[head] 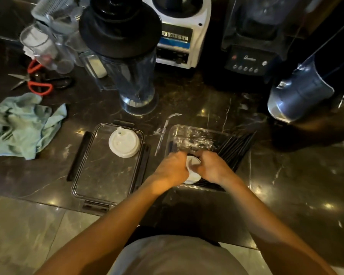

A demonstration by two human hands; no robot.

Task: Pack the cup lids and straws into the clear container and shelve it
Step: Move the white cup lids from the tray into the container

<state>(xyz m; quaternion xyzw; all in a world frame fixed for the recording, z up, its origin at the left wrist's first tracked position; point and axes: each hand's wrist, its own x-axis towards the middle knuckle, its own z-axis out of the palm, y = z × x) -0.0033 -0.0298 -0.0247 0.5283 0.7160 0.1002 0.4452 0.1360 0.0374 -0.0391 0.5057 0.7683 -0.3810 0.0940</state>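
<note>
A clear container (174, 133) stands on the dark counter at centre right. Several black straws (234, 147) lean out over its right side. Inside its near end, my left hand (171, 168) and my right hand (213, 167) both grip white cup lids (192, 169) between them. To the left lies the container's clear cover (105, 175) with black latches. One white cup lid (124, 142) rests on the cover's far end. A wrapped straw (164, 132) lies on the counter between cover and container.
A clear blender jug with a black top (127, 62) stands behind the cover. A white blender base (179, 32) and a black blender (252, 42) line the back, with a blue jug (300, 96) at right. A green cloth (22, 124) and red scissors (36, 82) lie left.
</note>
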